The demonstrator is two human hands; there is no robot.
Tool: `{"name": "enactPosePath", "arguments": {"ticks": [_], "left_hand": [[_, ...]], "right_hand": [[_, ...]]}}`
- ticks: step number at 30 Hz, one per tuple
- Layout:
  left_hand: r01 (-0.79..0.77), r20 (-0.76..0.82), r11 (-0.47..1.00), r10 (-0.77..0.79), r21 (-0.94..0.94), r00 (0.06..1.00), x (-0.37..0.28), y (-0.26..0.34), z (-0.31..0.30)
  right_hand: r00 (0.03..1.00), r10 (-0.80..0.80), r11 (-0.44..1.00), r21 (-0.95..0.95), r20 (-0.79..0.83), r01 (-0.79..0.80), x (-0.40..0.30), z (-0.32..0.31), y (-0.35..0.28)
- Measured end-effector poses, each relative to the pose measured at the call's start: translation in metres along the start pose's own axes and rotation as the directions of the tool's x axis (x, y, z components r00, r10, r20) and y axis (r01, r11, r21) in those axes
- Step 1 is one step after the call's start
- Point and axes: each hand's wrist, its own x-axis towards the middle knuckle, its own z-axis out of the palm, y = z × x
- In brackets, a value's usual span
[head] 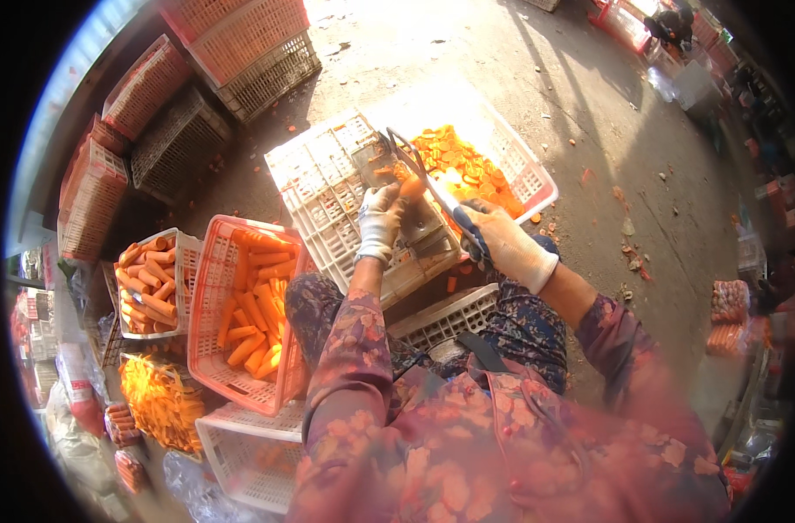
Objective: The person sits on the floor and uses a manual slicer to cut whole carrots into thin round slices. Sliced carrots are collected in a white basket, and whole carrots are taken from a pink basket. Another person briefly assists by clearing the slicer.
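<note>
My gloved left hand (pixel 379 217) holds a peeled carrot (pixel 411 188) over the board on an upturned white plastic crate (pixel 319 176). My gloved right hand (pixel 507 240) grips the handle of a cutting tool (pixel 430 180), perhaps a wavy-blade slicer or long knife; its exact kind is unclear in the glare. The tool's metal part runs up to the left, just beside the carrot. Orange scraps lie on the board near the carrot. Past the tool, many carrot slices (pixel 462 167) fill part of a white plastic crate (pixel 526 167), whose far side is washed out by sunlight.
At my left stand a pink crate (pixel 204 314) of peeled carrots and a white crate (pixel 187 281) of carrot pieces, with carrot peelings (pixel 162 402) below. Stacked crates (pixel 240 46) stand at upper left. Scraps litter the concrete floor (pixel 587 196). A person (pixel 673 27) is at far upper right.
</note>
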Motion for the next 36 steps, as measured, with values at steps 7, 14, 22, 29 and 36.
{"name": "enactPosePath", "arguments": {"ticks": [7, 14, 22, 29, 36], "left_hand": [[0.019, 0.024, 0.997, -0.021, 0.070, 0.999, 0.002, 0.026, -0.005], [-0.045, -0.044, 0.998, 0.047, 0.043, 0.998, -0.004, 0.009, 0.000], [-0.043, 0.010, 0.988, 0.042, 0.146, 0.999, 0.005, 0.030, 0.000], [0.015, -0.012, 1.000, -0.014, 0.012, 1.000, 0.004, 0.022, 0.002], [0.007, -0.022, 0.994, -0.005, 0.105, 1.000, 0.010, 0.015, 0.012]], "right_hand": [[0.945, -0.210, 0.890, -0.450, -0.250, 0.078, 0.046, -0.017, 0.150], [0.989, -0.061, 0.998, -0.001, -0.134, 0.062, 0.018, -0.007, 0.080], [0.963, -0.119, 0.952, -0.303, -0.243, 0.041, 0.024, -0.003, 0.091], [0.983, -0.058, 0.993, -0.116, -0.174, 0.038, 0.032, -0.017, 0.121], [0.996, 0.034, 0.998, -0.048, -0.086, -0.038, -0.001, 0.017, -0.012]]}}
